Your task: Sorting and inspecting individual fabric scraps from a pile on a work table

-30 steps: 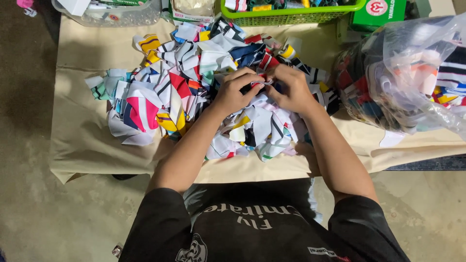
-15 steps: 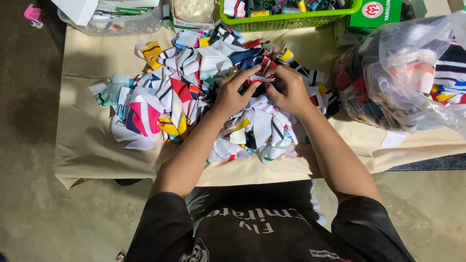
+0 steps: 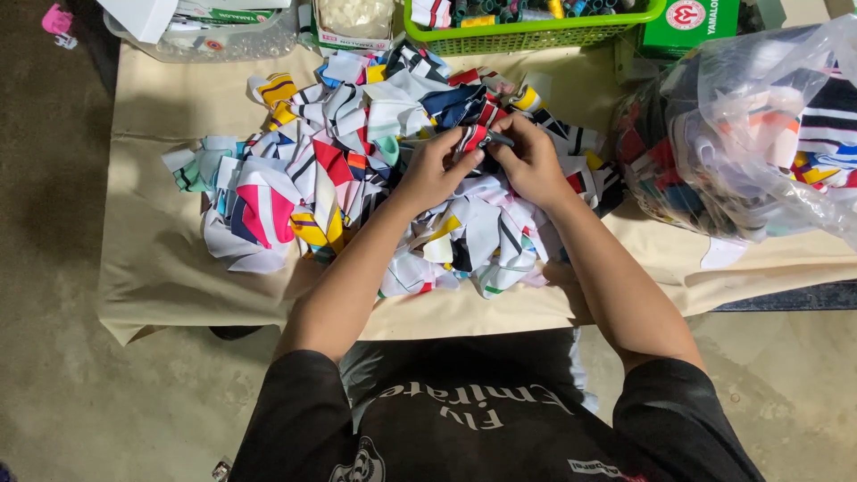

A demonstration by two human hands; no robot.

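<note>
Scraps everywhere on this one. Far left we've got a small pink thing [image 3: 57,18] on the concrete floor [image 3: 54,357], then the beige cloth [image 3: 152,259] spread over it. Up top sits a clear plastic tub [image 3: 214,40]. Most of the cloth is buried under our pile of fabric scraps [image 3: 357,178], all stripes in red, yellow, navy and white. Dead centre, our left hand [image 3: 431,171] and right hand [image 3: 534,162] are pressed close together over the pile, fingers of both pinched on one red and dark striped scrap [image 3: 475,137]. Behind that there's a green basket [image 3: 536,36] and a green box [image 3: 692,25]. Far right, a clear plastic bag [image 3: 759,134] stuffed with more scraps.
</note>
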